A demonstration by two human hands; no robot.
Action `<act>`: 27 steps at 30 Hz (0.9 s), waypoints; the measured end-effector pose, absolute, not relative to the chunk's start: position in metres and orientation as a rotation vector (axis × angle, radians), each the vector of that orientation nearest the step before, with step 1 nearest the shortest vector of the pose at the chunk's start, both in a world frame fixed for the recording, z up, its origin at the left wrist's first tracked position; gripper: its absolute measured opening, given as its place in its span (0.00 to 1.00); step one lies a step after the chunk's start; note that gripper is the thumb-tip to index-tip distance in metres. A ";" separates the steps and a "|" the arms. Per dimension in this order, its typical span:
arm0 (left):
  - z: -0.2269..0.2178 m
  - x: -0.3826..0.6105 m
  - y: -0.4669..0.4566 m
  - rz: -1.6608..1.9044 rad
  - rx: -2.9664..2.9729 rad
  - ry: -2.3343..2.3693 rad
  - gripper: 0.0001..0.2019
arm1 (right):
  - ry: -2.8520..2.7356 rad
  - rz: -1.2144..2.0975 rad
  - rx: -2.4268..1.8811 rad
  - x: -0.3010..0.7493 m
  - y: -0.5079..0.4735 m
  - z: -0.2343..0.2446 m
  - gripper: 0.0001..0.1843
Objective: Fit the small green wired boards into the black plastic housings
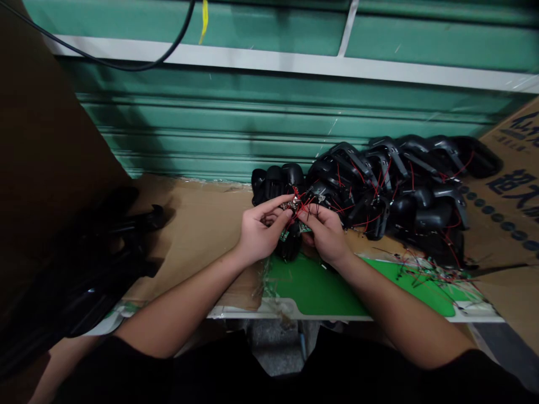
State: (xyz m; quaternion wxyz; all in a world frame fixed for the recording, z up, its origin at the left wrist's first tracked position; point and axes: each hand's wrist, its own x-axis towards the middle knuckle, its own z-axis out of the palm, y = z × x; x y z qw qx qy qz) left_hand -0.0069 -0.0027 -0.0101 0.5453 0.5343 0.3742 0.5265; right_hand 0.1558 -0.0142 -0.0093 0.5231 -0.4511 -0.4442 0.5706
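Both hands meet over the near edge of a pile of black plastic housings [349,168]. My left hand [263,227] is closed, its thumb and fingers pinching a small electronic part with red wires [296,201]. My right hand [324,230] is closed too, its thumb and forefinger gripping the red and black wires beside that part. Bits of green circuit board [284,234] show just under the fingertips. Below them a black housing [288,249] rests on the green mat [324,289]; whether the wires run into it I cannot tell.
Loose circuit boards with wires [442,272] lie at the mat's right end. Flat cardboard [189,241] covers the left of the table. Dark plastic parts [126,235] are heaped at far left. A printed cardboard box [514,174] borders the right, and a green shutter [252,118] the back.
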 end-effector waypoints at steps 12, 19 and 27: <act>-0.003 -0.011 0.003 1.237 1.090 0.824 0.36 | -1.040 1.298 -0.997 0.159 -0.011 -0.006 0.28; -0.006 -0.011 0.004 1.203 1.130 0.803 0.35 | -1.104 1.411 -1.020 0.158 -0.014 -0.003 0.29; -0.011 -0.008 -0.001 1.147 1.256 0.724 0.42 | -1.015 1.410 -0.987 0.157 -0.012 -0.011 0.30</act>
